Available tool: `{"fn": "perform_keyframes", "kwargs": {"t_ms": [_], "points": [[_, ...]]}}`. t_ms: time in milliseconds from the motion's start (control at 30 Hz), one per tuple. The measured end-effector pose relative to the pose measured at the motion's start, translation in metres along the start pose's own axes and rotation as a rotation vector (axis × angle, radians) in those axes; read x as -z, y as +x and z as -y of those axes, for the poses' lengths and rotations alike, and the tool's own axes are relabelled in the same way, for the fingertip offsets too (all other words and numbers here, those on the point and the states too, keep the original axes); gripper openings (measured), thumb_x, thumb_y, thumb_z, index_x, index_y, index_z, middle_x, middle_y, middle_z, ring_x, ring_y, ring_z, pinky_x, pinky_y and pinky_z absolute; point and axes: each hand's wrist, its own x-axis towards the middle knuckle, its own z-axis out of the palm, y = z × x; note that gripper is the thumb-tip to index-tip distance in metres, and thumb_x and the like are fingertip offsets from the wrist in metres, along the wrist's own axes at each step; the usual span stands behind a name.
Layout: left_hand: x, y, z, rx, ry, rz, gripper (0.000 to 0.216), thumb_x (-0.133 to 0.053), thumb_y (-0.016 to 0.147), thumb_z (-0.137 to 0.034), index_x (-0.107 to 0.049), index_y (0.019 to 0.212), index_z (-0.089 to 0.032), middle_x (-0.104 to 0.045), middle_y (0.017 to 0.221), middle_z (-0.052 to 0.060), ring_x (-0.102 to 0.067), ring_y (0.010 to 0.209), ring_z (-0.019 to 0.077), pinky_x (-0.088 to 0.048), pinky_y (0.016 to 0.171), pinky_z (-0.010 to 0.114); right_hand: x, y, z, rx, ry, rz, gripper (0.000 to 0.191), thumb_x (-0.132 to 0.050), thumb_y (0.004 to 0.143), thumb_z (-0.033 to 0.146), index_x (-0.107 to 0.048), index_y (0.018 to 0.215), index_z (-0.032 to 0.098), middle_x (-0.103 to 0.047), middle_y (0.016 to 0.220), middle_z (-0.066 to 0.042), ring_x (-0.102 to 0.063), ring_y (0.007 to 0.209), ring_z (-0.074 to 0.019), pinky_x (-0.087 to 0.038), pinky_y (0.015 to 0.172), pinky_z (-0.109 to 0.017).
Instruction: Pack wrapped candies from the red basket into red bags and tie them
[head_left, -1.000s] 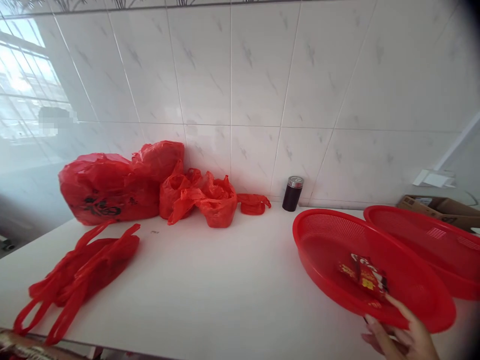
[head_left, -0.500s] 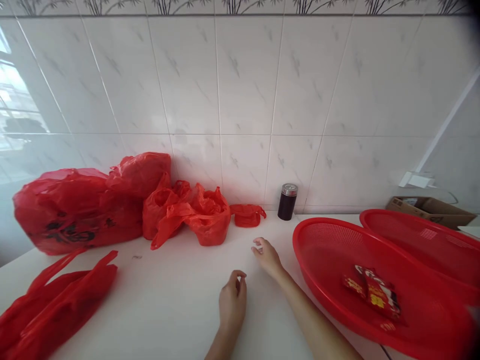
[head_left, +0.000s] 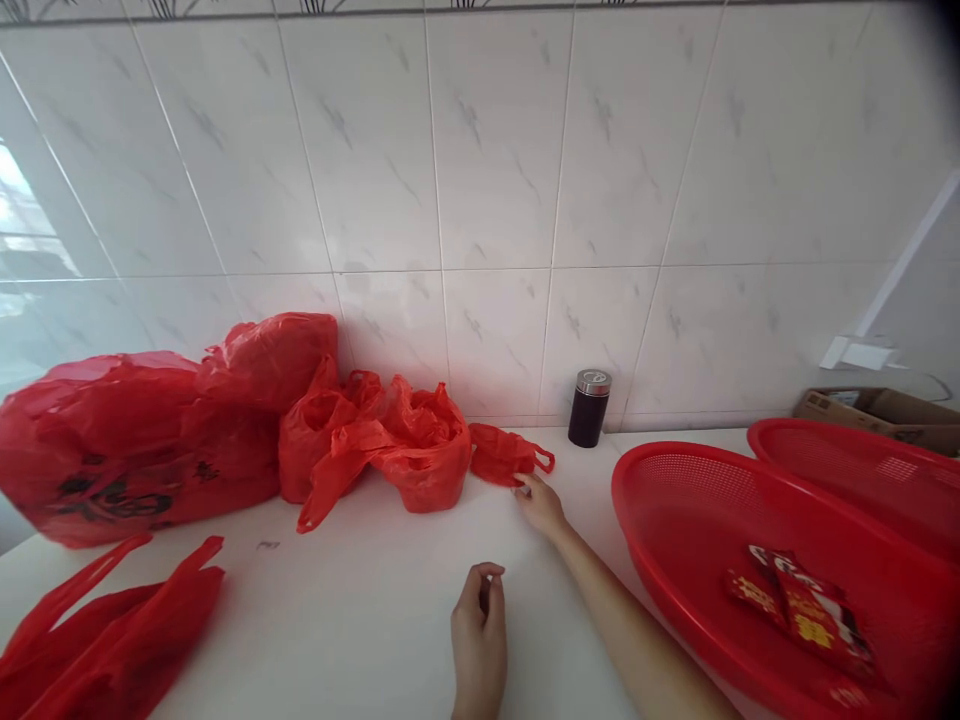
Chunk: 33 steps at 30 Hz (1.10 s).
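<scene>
My right hand (head_left: 538, 503) reaches across the white counter (head_left: 360, 610) and its fingertips touch the edge of a small crumpled red plastic bag (head_left: 507, 453) by the wall; the fingers are curled at the bag's edge. My left hand (head_left: 480, 625) hovers low over the counter's middle with thumb and fingers pinched together, and nothing shows in it. Right of my arm sits a red plastic mesh basket (head_left: 675, 500) that holds red snack packets (head_left: 799, 610).
Several filled red plastic bags (head_left: 142, 440) lean on the tiled wall at the left, with an open one (head_left: 420, 450) beside them. Flat red bags (head_left: 112, 625) lie at the front left. A dark jar (head_left: 588, 408), a second red basket (head_left: 862, 470) and a cardboard box (head_left: 877, 412) stand further right.
My right hand left the basket, crossed to the left and now touches the small red bag by the wall. My left hand came into view over the counter. The camera shifted right.
</scene>
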Motion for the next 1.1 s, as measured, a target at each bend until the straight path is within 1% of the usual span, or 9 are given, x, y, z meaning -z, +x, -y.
{"fn": "perform_keyframes", "kwargs": {"t_ms": [67,200,367,467,567,667,767,933,1100], "points": [[0.002,0.002,-0.002,-0.025,-0.063,-0.082,0.032,-0.044,0.087,-0.047,-0.055,0.103,-0.021,-0.057,0.088,0.003,-0.055,0.074,0.0168,-0.045,0.067,0.027,0.004,-0.037,0.002,0.018,0.044,0.019,0.033,-0.049,0.088,0.022,-0.063,0.118,0.021,-0.060,0.122,-0.007,-0.059,0.105,-0.0204,-0.043,0.094,-0.033],[0.005,0.004,-0.003,-0.101,-0.018,-0.087,0.044,-0.044,0.090,-0.040,-0.040,0.130,-0.020,-0.046,0.134,0.015,-0.057,0.106,0.0203,-0.050,0.080,0.031,0.019,-0.130,0.018,0.070,0.228,0.174,0.030,-0.052,0.088,0.028,-0.066,0.113,0.021,-0.066,0.110,-0.006,-0.063,0.098,-0.0199,-0.050,0.085,-0.031],[0.002,-0.001,0.001,-0.214,0.173,0.081,0.032,-0.053,0.078,-0.014,-0.062,0.107,-0.021,-0.062,0.110,0.010,-0.056,0.101,0.0242,-0.044,0.090,0.040,0.051,-0.214,0.050,0.094,0.389,0.358,0.024,-0.050,0.091,0.032,-0.067,0.106,0.024,-0.068,0.090,-0.002,-0.063,0.080,-0.0171,-0.051,0.071,-0.028],[0.001,-0.008,0.000,-0.244,0.223,0.124,0.023,-0.050,0.074,-0.008,-0.067,0.081,-0.021,-0.065,0.088,0.007,-0.055,0.093,0.0255,-0.041,0.089,0.043,0.068,-0.221,0.058,0.149,0.261,0.081,0.026,-0.045,0.093,0.033,-0.064,0.108,0.024,-0.066,0.099,-0.005,-0.061,0.085,-0.0179,-0.050,0.073,-0.029],[0.004,-0.017,-0.004,-0.238,0.217,0.126,0.023,-0.048,0.074,-0.008,-0.067,0.079,-0.022,-0.064,0.083,0.006,-0.054,0.088,0.0244,-0.041,0.086,0.041,0.072,-0.212,0.052,0.182,0.179,-0.139,0.039,-0.060,0.082,0.032,-0.058,0.121,0.026,-0.054,0.128,-0.008,-0.050,0.116,-0.0248,-0.042,0.096,-0.039],[0.012,-0.028,-0.007,-0.201,0.161,0.115,0.020,-0.050,0.074,-0.011,-0.066,0.079,-0.022,-0.066,0.084,0.004,-0.057,0.084,0.0221,-0.043,0.083,0.037,0.068,-0.205,0.036,0.038,0.345,-0.055,0.033,-0.069,0.069,0.030,-0.065,0.102,0.025,-0.063,0.109,-0.005,-0.055,0.104,-0.0245,-0.042,0.094,-0.040],[0.029,-0.040,-0.006,-0.114,0.071,0.061,0.011,-0.054,0.077,-0.021,-0.065,0.080,-0.022,-0.068,0.084,0.003,-0.060,0.077,0.0197,-0.046,0.076,0.033,0.068,-0.206,0.022,-0.079,0.533,-0.020,0.016,-0.058,0.078,0.036,-0.058,0.076,0.020,-0.060,0.071,0.000,-0.055,0.068,-0.0161,-0.047,0.070,-0.031],[0.068,-0.055,0.000,0.037,-0.115,-0.078,0.028,-0.061,0.074,-0.046,-0.059,0.081,-0.019,-0.066,0.079,0.004,-0.061,0.070,0.0179,-0.048,0.064,0.029,0.089,-0.209,0.026,-0.177,0.819,-0.114,0.025,-0.051,0.080,0.043,-0.043,0.071,0.021,-0.045,0.060,0.004,-0.044,0.050,-0.0106,-0.040,0.049,-0.023],[0.090,-0.061,0.005,0.101,-0.192,-0.106,0.037,-0.067,0.070,-0.050,-0.059,0.085,-0.017,-0.065,0.079,0.003,-0.060,0.065,0.0157,-0.049,0.060,0.028,0.116,-0.208,0.056,-0.184,1.144,-0.096,0.034,-0.055,0.080,0.042,-0.037,0.061,0.021,-0.039,0.054,0.005,-0.051,0.055,-0.0117,-0.047,0.059,-0.025]]}}
